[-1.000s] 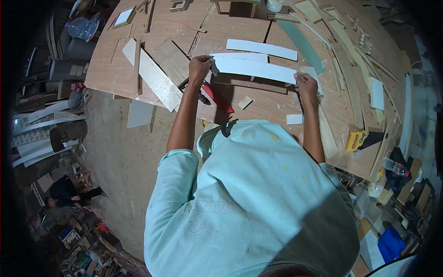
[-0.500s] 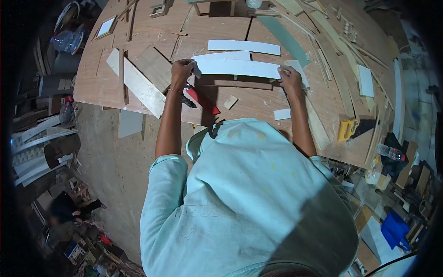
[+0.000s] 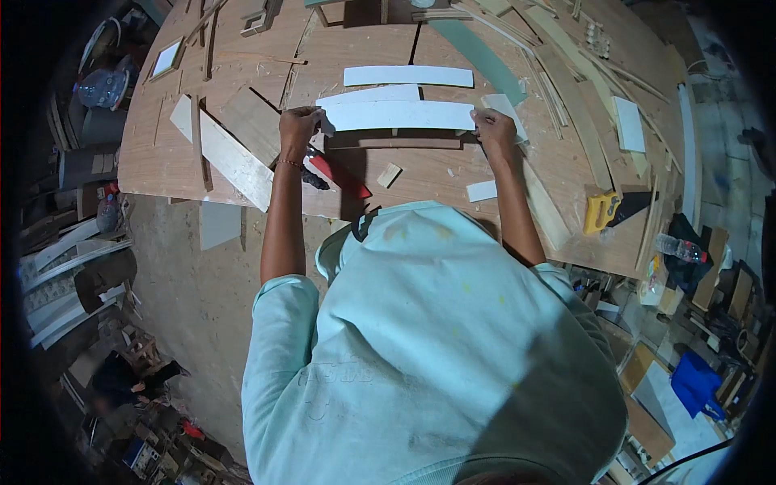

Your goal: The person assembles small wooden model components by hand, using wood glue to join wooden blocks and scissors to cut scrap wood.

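Observation:
My left hand (image 3: 301, 132) is closed on the left end of a long white strip of board (image 3: 396, 115). At the strip's opposite end, the fingers of my right hand (image 3: 495, 132) pinch the corner. The strip lies crosswise in front of me, with small supports and a wooden piece (image 3: 396, 143) showing under its near edge. Just behind it a second white strip (image 3: 372, 94) is partly covered. A third white strip (image 3: 408, 76) lies farther back on the wooden table (image 3: 267, 73). A red and black tool (image 3: 339, 175) rests near my left wrist.
A yellow-handled saw (image 3: 602, 212) lies at the table's right front, near long wood strips (image 3: 570, 105). Left of my arm are a pale board (image 3: 222, 153) and a brown board (image 3: 250, 125). A small wood block (image 3: 390, 175) sits near the front. Another person (image 3: 129, 376) is at lower left.
The view has shifted and turned slightly, so the scene sits farther left. Both hands stay at the ends of the white strip, with the right fingers slightly repositioned at its corner.

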A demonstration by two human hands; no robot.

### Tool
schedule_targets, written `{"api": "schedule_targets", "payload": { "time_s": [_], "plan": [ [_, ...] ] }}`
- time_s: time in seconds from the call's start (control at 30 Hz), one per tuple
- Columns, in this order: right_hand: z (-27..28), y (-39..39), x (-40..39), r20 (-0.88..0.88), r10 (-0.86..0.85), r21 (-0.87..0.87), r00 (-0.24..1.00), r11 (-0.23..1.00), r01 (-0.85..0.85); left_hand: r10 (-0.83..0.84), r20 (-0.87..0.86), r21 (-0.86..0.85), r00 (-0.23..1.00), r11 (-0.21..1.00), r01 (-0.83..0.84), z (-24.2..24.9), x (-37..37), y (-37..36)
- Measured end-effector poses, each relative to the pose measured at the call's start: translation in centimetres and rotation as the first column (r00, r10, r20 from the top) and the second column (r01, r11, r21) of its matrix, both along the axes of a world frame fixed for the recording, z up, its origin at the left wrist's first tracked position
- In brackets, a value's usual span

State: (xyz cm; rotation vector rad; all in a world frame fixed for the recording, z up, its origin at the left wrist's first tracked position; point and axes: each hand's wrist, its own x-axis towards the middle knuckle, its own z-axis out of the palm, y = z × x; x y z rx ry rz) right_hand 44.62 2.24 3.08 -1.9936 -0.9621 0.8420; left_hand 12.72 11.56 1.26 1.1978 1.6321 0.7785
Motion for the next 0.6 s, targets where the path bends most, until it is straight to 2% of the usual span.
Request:
{"api": "schedule_targets", "payload": {
  "time_s": [0.13, 0.33, 0.4, 0.43, 0.6],
  "plan": [
    [-0.3, 0.0, 0.1, -0.003, -0.011, 0.022, 1.0, 1.0, 0.011, -0.028, -0.011, 0.002, 1.0, 1.0, 0.028, -0.1, -0.2, 0.1],
    [-0.8, 0.1, 0.4, 0.06, 0.015, 0.026, 0.998, 1.0, -0.017, -0.031, 0.061, 0.016, 0.998, 0.999, 0.03, -0.6, -0.4, 0.4],
    [-0.3, 0.1, 0.3, -0.025, -0.007, 0.023, 1.0, 1.0, 0.007, -0.016, 0.003, 0.005, 1.0, 1.0, 0.016, -0.4, -0.3, 0.5],
    [-0.4, 0.1, 0.2, -0.028, -0.004, 0.023, 1.0, 1.0, 0.004, -0.007, 0.064, -0.011, 0.998, 1.0, 0.008, -0.7, -0.5, 0.7],
    [-0.7, 0.3, 0.6, -0.02, 0.01, 0.007, 1.0, 1.0, -0.01, -0.013, 0.101, -0.016, 0.995, 1.0, 0.015, -0.4, -0.4, 0.6]
  ]
}}
